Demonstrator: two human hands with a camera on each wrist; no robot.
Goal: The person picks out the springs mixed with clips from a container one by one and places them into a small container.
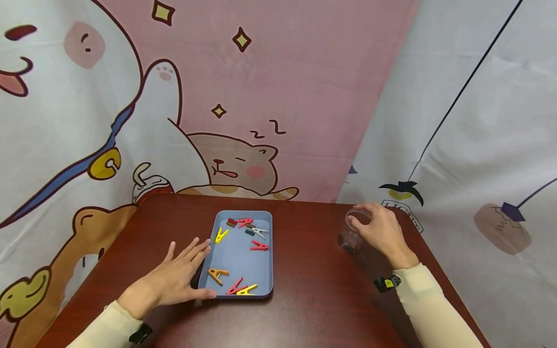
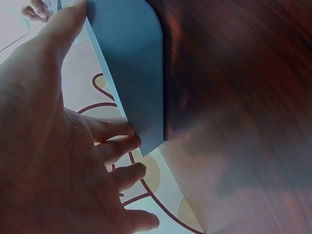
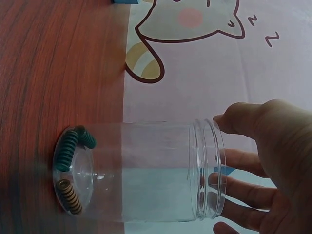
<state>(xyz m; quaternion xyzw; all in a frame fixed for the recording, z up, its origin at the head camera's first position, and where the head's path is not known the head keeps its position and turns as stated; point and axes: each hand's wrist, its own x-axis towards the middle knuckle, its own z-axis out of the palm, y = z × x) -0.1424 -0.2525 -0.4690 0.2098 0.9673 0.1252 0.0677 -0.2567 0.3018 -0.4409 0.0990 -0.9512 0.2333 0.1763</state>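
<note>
My left hand (image 1: 176, 278), fingers spread, rests along the left side of a blue-grey tray (image 1: 239, 261); its thumb touches the near left corner. In the left wrist view the fingertips (image 2: 131, 141) meet the tray's outer wall. At the right, my right hand (image 1: 383, 232) grips the rim of a clear plastic jar (image 1: 354, 231) from above, thumb on one side and fingers on the other. The jar stands upright and lidless on the table. At its bottom lie green coil springs (image 3: 67, 150) and a brownish one (image 3: 69, 197).
Inside the tray lie red clips (image 1: 259, 245), yellow clips (image 1: 221, 235), an orange clip (image 1: 216, 275) and a white clip (image 1: 259, 232). Small dark red (image 1: 231, 223) and green springs (image 1: 250, 232) lie near its far end. A printed curtain hangs behind the brown table (image 1: 313, 290).
</note>
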